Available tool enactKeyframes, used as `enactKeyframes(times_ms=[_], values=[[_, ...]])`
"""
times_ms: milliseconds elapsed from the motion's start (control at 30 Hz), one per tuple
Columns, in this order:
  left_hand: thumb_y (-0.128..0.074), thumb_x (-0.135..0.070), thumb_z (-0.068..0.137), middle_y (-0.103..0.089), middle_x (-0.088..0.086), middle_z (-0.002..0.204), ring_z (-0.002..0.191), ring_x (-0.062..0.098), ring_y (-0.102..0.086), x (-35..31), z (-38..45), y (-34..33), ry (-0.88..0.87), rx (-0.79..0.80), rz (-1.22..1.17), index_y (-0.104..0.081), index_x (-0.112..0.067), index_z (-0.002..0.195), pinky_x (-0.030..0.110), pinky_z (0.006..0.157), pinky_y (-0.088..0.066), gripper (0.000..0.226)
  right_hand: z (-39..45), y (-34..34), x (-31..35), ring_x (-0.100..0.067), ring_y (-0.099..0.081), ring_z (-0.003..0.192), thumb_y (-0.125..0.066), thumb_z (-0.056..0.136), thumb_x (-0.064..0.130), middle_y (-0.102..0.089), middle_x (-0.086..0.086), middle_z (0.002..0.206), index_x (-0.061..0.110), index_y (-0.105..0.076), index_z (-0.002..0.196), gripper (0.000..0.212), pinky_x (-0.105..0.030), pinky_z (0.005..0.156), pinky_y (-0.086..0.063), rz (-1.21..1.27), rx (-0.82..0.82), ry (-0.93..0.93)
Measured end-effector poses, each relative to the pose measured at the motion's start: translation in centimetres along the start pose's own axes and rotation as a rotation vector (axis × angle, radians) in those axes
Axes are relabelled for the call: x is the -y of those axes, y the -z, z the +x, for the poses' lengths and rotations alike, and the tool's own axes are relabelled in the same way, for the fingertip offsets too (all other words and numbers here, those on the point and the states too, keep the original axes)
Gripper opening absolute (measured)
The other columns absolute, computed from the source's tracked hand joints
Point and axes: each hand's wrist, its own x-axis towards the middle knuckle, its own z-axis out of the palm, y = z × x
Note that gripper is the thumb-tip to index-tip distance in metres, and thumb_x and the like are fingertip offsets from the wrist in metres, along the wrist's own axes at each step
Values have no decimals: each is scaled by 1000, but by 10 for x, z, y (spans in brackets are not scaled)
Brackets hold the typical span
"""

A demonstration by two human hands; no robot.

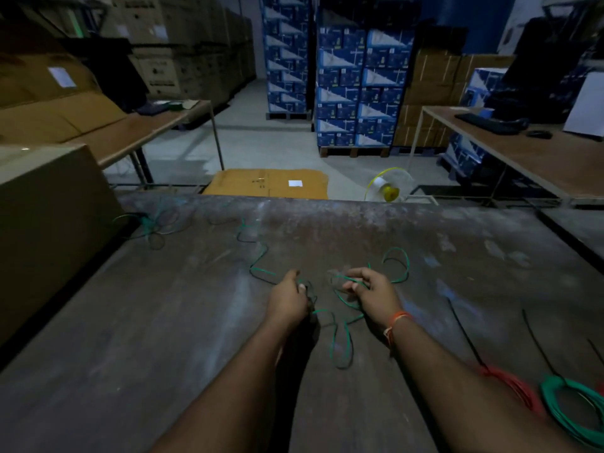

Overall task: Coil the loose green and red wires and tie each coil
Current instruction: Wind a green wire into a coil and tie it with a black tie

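Observation:
A loose green wire (pixel 258 256) snakes across the dark worktable (pixel 327 230) from the far left toward the middle. My left hand (pixel 287 297) grips it near the table's centre, fingers curled round the strand. Just to its right, my right hand (pixel 372 291) pinches the same wire, and a free end loops beyond it (pixel 397 264). Slack loops of the wire (pixel 341 341) hang between and below the two hands. At the near right edge lie a coiled green wire (pixel 568 407) and a coiled red wire (pixel 519 389), each with a black tie sticking out.
A big cardboard box (pixel 49 230) stands on the table's left side. A tangle of green wire (pixel 153 223) lies at the far left. Past the table's far edge are a flat carton (pixel 268 184) and a yellow spool (pixel 389 188) on the floor. Side tables flank the room.

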Motion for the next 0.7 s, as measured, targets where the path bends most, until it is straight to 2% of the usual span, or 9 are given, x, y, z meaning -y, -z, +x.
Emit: enactKeyframes(times_ms=[67, 167, 267, 367, 433, 500, 567, 633, 700], values=[[-47, -17, 97, -69, 11, 100, 80, 30, -69, 8, -42, 5, 47, 6, -139, -50, -18, 137, 43, 84, -58, 40, -36, -1, 0, -21, -68, 84, -60, 90, -9, -73, -12, 92, 16, -69, 97, 28, -35, 70, -57, 63, -4, -25], [-35, -8, 106, -57, 9, 82, 60, 21, -56, -2, -126, 13, 139, 10, -402, -50, -13, 127, 35, 65, -54, 26, -88, 2, 1, -20, -64, 73, -55, 93, -8, -71, -9, 82, 15, -68, 99, 26, -35, 66, -53, 98, 9, -51], [-29, -8, 109, -52, 9, 84, 61, 20, -54, -16, -207, 17, 130, 69, -463, -50, -11, 115, 22, 47, -50, 21, -139, 8, 6, -15, -61, 67, -49, 94, -8, -72, -3, 78, 17, -68, 95, 32, -34, 63, -52, 114, 20, -47], [-32, -7, 107, -56, 11, 87, 61, 19, -57, -18, -258, 26, 49, 102, -326, -53, -10, 110, 22, 46, -50, 21, -178, 14, 15, -16, -63, 70, -51, 92, -10, -73, -1, 74, 19, -69, 89, 34, -30, 66, -51, 117, 9, -8], [-39, -10, 102, -64, 14, 90, 65, 24, -63, -13, -265, 38, -25, 25, -158, -60, -12, 112, 28, 54, -55, 23, -194, 18, 22, -17, -63, 72, -54, 91, -8, -73, -1, 75, 14, -71, 94, 28, -26, 66, -50, 120, -7, -1], [-46, -19, 99, -72, 15, 103, 89, 32, -69, -8, -259, 57, -93, -84, 136, -66, -14, 116, 37, 78, -58, 27, -204, 19, 30, -15, -62, 71, -53, 92, -7, -73, -4, 78, 8, -71, 101, 25, -18, 61, -48, 128, -17, -1], [-48, -25, 99, -70, 15, 117, 109, 34, -64, -6, -253, 75, -124, -155, 349, -65, -13, 124, 35, 90, -51, 32, -208, 18, 37, -15, -62, 71, -52, 93, -6, -73, -6, 81, 7, -71, 103, 25, -16, 60, -47, 133, -40, 7], [-50, -30, 98, -66, 15, 125, 115, 33, -61, 1, -236, 93, -126, -193, 380, -61, -15, 131, 35, 94, -48, 38, -203, 11, 38, -19, -64, 76, -56, 89, 0, -74, -3, 80, 15, -72, 95, 23, -28, 64, -53, 128, -98, 11], [-55, -33, 95, -58, 16, 133, 121, 33, -56, 10, -211, 112, -126, -190, 360, -58, -17, 136, 37, 101, -45, 44, -192, -1, 37, -21, -68, 78, -61, 79, 15, -74, 7, 75, 21, -73, 86, 16, -43, 69, -59, 81, -176, 34]])
